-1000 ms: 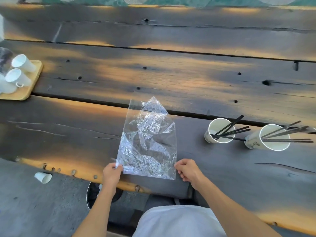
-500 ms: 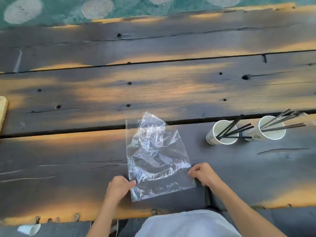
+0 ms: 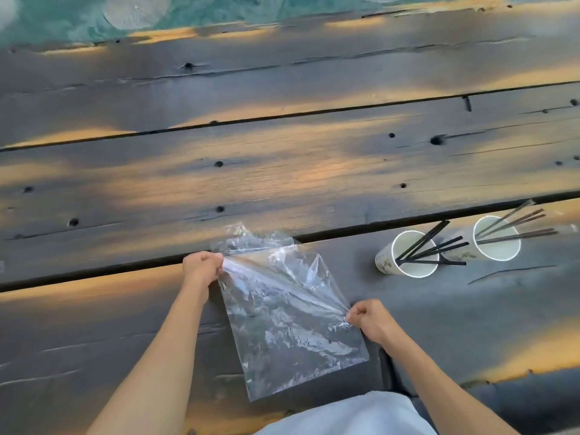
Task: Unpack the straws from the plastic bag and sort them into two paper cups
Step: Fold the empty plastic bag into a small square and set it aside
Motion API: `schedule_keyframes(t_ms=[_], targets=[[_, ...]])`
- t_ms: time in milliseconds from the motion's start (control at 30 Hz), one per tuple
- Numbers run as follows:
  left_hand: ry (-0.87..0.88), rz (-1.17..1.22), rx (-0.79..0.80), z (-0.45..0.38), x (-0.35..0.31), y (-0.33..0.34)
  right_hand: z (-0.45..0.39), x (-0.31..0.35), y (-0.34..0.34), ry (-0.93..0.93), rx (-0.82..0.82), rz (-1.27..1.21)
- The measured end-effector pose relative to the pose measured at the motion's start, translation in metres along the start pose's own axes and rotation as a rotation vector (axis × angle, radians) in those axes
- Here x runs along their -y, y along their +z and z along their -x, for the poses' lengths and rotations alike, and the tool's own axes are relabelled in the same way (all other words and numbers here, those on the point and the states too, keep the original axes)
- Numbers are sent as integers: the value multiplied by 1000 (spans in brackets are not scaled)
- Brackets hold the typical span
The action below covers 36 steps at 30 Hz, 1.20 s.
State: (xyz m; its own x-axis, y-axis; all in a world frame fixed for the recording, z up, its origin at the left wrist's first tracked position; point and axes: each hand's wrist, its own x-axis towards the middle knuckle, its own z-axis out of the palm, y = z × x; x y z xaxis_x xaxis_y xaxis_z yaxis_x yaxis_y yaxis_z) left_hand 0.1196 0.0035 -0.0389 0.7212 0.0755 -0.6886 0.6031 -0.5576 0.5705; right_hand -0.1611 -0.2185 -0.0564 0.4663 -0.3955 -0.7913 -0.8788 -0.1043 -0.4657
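A clear, crinkled plastic bag (image 3: 282,312) lies flat on the dark wooden table, with no straws visible inside it. My left hand (image 3: 202,266) pinches its upper left edge and my right hand (image 3: 368,318) pinches its right edge, stretching the film taut between them. To the right stand two white paper cups. The nearer cup (image 3: 408,254) holds several black straws (image 3: 430,246) that lean right. The farther cup (image 3: 496,238) holds several dark straws (image 3: 518,227) that also lean right.
The table is made of wide dark planks (image 3: 282,171) with gaps and knot holes. Teal patterned floor (image 3: 94,17) shows past its far edge. My white-clad lap (image 3: 345,416) is at the near edge.
Both hands have moved up along the bag's sides, the left one to the upper edge, and now pull it taut. The camera view has shifted, so the tray of mugs at left is gone.
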Motion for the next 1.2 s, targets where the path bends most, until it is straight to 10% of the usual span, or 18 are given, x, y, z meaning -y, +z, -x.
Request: schedule_keyframes(t_ms=[133, 233, 333, 600, 967, 1200], targets=[[4, -93, -91, -3, 2, -1, -4, -6, -2, -18, 13, 64], [347, -401, -294, 0, -18, 5, -2, -3, -4, -36, 31, 97], [578, -506, -168, 7, -51, 23, -1, 0, -6, -55, 36, 119], [116, -651, 510, -9, -77, 62, 4, 8, -11, -58, -4, 134], [-73, -88, 449, -9, -94, 77, 4, 18, -7, -97, -77, 196], [158, -148, 425, -8, -102, 87, 6, 14, -1, -71, -77, 159]])
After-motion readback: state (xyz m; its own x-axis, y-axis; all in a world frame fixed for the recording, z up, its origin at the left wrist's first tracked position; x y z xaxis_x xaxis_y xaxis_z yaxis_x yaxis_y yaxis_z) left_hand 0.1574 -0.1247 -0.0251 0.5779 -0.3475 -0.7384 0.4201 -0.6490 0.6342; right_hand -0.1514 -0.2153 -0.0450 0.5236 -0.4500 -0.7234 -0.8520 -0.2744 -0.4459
